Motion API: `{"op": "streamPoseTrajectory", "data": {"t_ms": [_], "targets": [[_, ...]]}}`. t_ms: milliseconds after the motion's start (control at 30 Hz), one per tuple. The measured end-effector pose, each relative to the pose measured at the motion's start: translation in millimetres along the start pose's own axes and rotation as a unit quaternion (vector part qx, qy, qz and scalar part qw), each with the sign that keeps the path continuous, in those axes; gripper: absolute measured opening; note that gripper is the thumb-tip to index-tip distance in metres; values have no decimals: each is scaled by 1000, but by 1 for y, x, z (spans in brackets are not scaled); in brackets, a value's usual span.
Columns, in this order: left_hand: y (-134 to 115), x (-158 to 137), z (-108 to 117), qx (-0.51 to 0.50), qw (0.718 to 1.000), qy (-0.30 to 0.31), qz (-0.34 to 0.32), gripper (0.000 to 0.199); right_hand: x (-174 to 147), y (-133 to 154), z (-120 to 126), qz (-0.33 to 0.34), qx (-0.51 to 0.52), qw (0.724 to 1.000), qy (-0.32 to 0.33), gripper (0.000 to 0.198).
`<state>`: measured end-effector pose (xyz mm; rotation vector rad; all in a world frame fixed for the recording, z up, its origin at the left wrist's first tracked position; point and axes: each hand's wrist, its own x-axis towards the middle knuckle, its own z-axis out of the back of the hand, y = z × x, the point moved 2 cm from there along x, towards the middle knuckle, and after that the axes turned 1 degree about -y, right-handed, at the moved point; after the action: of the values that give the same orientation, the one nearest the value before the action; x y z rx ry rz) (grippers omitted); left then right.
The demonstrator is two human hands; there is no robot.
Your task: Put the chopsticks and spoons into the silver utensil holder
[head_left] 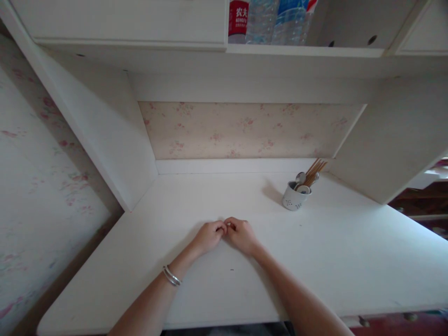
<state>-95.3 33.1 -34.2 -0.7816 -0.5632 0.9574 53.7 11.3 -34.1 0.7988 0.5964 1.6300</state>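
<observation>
My left hand (210, 234) and my right hand (241, 235) rest on the white desk (210, 294), their curled fingertips meeting in the middle. Both hands are closed, and I see nothing held in either. Two silver bangles (171, 276) circle my left wrist. To the right of my right hand and farther back stands a white utensil holder (293, 199) with small holes in its side. Wooden chopsticks (314, 172) and metal spoons (300, 177) lean out of it toward the right; neither hand touches it.
Overhead, a white shelf (304, 50) holds several plastic bottles (263, 21), one with a red label. Side panels (101, 121) enclose the desk left and right. Flowered wallpaper (217, 130) covers the back wall. Drawer knobs (410, 317) show below the front right edge.
</observation>
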Motion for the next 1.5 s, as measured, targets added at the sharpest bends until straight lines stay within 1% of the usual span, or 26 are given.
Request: {"op": "streamPoseTrajectory", "data": {"t_ms": [100, 267, 367, 500, 633, 767, 933, 1233, 1433, 1500], "targets": [[2, 0, 4, -8, 1000, -23, 14, 22, 13, 4, -11, -9, -34, 999, -17, 26], [0, -1, 6, -12, 1000, -15, 15, 23, 21, 1, -11, -35, -54, 997, -35, 25], [0, -2, 5, -13, 1000, -13, 8, 23, 17, 2, -8, -23, -53, 998, -26, 26], [5, -3, 5, -25, 999, -23, 14, 24, 6, 6, -3, 22, -38, 999, 10, 25], [7, -2, 6, -34, 999, -28, 12, 23, 1, 6, -3, 53, -48, 997, 20, 25], [7, -3, 6, -29, 999, -30, 2, 22, 1, 7, -4, 50, -67, 996, 29, 25], [7, -2, 5, -20, 999, -27, 7, 22, 0, 10, -1, 55, -73, 995, 38, 24], [6, -4, 6, -23, 999, -26, 4, 22, 0, 11, -1, 57, -75, 995, 40, 25], [3, -4, 7, -27, 999, -24, 1, 22, 1, 11, -2, 43, -84, 995, 46, 26], [3, -3, 7, -26, 999, -22, 3, 22, 1, 10, -2, 41, -82, 995, 41, 29]]}}
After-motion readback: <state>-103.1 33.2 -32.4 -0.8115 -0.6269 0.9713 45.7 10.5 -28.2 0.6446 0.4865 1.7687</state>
